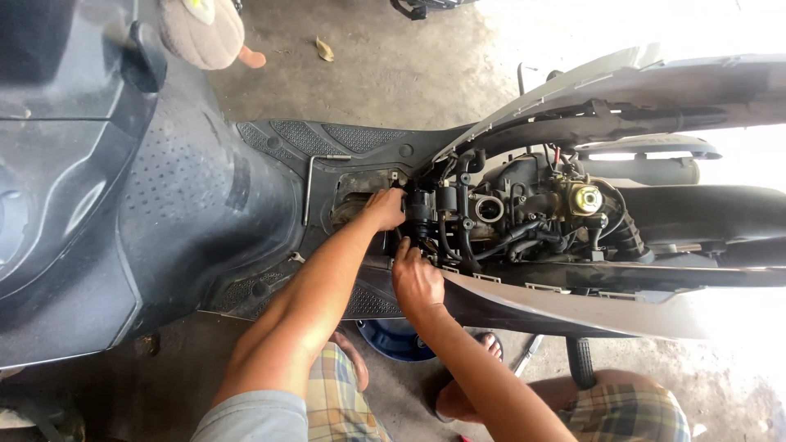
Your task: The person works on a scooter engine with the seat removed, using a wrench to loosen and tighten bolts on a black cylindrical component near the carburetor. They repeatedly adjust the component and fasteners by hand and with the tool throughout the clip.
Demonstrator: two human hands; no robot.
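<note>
The person is crouching beside a scooter with its body panels opened up, and both hands are working deep in the exposed engine bay. The left hand (385,209) is reaching in from the footboard side, fingers curled around a small black engine part (420,211) that is sitting just ahead of the open round intake port (489,209). The right hand (416,278) is coming up from below the grey side panel (573,303), its fingertips pressing against the lower side of the same black part; whether it is actually gripping it or only steadying it, I cannot tell, since the fingers are disappearing behind hoses.

That black part is looking like hard plastic or rubber-clad metal: stiff, compact, probably light enough for one hand, but crowded in by black rubber hoses (467,237) and wiring. I would guess it is greasy, so a firm pinch on its flat sides is seeming safer than pulling on any hose. The hoses themselves are looking bendy and easy to kink.

A bent metal rod (309,192) is lying on the textured black footboard (327,139), well apart from the hands. Further back a brass-coloured round fitting (586,199) is sitting on the engine. A blue round container (397,340) is resting on the concrete floor (393,65) by the person's knees.
</note>
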